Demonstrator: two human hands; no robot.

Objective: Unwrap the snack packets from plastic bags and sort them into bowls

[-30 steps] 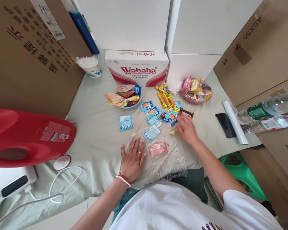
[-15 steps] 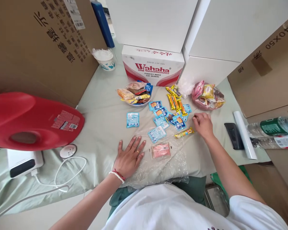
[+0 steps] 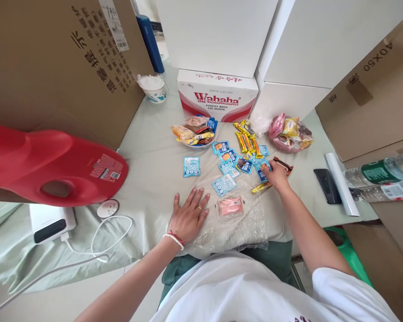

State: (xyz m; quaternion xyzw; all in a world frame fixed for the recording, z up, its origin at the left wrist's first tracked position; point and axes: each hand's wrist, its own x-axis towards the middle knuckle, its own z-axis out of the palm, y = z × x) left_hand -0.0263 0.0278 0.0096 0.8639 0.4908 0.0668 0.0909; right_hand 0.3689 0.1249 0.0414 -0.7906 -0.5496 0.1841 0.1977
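Observation:
My left hand lies flat on the cloth, fingers spread, beside a pink wrapped packet and clear plastic film. At the right of the snack pile, my right hand has its thumb and fingers closed on the edge of a blue snack packet. A brown-wrapped bar lies just behind that hand, partly hidden by it. A yellow stick packet is below its fingers. More blue packets and yellow-wrapped bars lie to the left; one blue packet lies apart.
Two bowls of snacks, a clear one and a pink one, stand before a Wahaha carton. A red jug, power bank and cable are on the left. A black object, white roll and bottles lie right.
My right hand has moved left onto the blue packet, which has shifted right and tilted. The brown bar now shows behind the hand. My left hand stays flat; the view has shifted slightly.

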